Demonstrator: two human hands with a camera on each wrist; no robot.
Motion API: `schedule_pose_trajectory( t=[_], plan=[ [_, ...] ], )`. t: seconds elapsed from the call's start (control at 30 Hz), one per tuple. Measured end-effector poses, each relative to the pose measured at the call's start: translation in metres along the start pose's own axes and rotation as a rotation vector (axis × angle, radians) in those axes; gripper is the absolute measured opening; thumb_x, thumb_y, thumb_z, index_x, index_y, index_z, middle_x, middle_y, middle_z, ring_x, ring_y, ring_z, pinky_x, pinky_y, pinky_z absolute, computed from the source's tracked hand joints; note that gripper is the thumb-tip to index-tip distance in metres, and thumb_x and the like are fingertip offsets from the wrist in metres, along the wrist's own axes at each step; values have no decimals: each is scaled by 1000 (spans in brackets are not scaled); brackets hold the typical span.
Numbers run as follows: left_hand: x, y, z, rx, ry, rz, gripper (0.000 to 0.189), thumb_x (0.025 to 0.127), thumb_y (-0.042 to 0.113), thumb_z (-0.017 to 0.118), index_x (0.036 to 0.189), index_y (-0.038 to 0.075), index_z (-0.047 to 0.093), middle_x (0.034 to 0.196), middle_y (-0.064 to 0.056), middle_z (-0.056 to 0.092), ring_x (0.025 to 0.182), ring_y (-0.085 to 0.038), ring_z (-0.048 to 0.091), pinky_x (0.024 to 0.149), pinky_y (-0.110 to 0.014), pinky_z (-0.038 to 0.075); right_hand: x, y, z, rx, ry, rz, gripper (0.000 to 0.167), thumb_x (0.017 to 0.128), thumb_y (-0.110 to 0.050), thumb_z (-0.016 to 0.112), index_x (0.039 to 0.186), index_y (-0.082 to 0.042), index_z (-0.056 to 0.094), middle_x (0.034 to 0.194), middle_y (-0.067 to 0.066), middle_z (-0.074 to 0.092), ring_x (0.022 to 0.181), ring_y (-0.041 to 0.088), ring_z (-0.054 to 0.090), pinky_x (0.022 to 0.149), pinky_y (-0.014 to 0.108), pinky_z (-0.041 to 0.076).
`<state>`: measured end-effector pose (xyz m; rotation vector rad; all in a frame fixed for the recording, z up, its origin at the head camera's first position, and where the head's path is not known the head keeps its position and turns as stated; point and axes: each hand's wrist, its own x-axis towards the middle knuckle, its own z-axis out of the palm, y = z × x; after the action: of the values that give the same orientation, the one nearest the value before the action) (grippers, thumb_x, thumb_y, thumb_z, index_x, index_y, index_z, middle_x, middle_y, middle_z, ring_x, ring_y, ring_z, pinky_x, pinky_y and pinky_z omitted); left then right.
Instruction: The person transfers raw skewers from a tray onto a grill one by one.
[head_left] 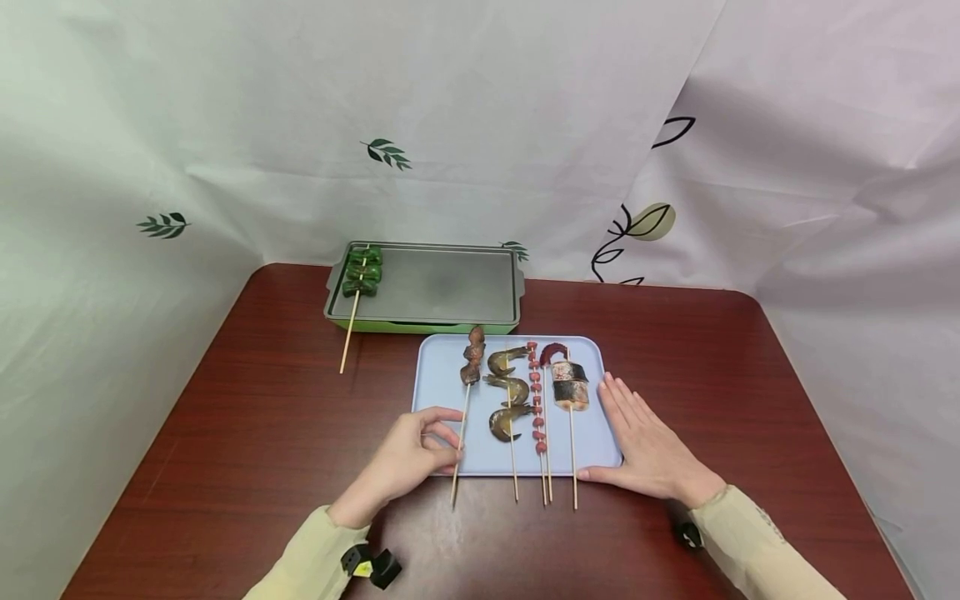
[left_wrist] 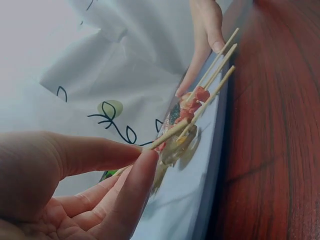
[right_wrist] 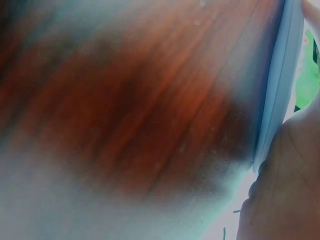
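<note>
Between thumb and forefinger my left hand [head_left: 412, 454] pinches the stick of a meat skewer [head_left: 472, 354], whose brown chunks lie over the upper left of the light blue tray [head_left: 442, 358]. In the left wrist view, the pinched stick [left_wrist: 170, 134] tilts up above the tray. My right hand [head_left: 645, 446] rests with straight fingers along the tray's right edge. On the tray lie a shrimp skewer [head_left: 508, 390], a skewer of small red pieces [head_left: 537, 400], one with a dark red curled piece [head_left: 553, 353] and one with black-and-white chunks [head_left: 570, 383].
Behind the tray stands a green grill with a grey plate [head_left: 442, 283]. A green pepper skewer [head_left: 362, 273] lies on its left side, stick overhanging the front. The brown table [head_left: 247, 417] is bordered by white patterned cloth [head_left: 465, 108] at the back and sides.
</note>
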<state>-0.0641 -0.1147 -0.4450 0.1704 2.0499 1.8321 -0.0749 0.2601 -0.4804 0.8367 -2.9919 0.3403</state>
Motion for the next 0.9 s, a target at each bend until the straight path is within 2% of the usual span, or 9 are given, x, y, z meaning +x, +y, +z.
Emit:
schedule_pose_trajectory(
  t=[0.4, 0.63, 0.9],
  plan=[
    [-4, 12, -4, 19, -21, 21, 51, 83, -11, 69, 132, -13, 57, 90, -14, 67, 78, -39, 72, 67, -37, 63, -1, 0, 0, 1, 8, 2, 126, 79, -81, 64, 156, 10, 24, 164, 26, 17, 149, 42, 21, 120, 53, 25],
    [1, 22, -13, 103, 48, 71, 51, 81, -11, 70, 132, -9, 61, 90, -12, 69, 76, -36, 73, 65, -34, 63, -1, 1, 1, 4, -20, 14, 128, 78, -82, 64, 158, 8, 21, 165, 24, 14, 151, 40, 17, 124, 45, 15],
    [16, 33, -33, 110, 149, 91, 48, 83, -13, 69, 131, -9, 63, 90, -16, 71, 76, -30, 73, 65, -36, 63, 0, 3, 3, -6, -26, 13, 129, 77, -83, 63, 158, 8, 20, 166, 24, 12, 151, 39, 15, 123, 46, 16]
  ],
)
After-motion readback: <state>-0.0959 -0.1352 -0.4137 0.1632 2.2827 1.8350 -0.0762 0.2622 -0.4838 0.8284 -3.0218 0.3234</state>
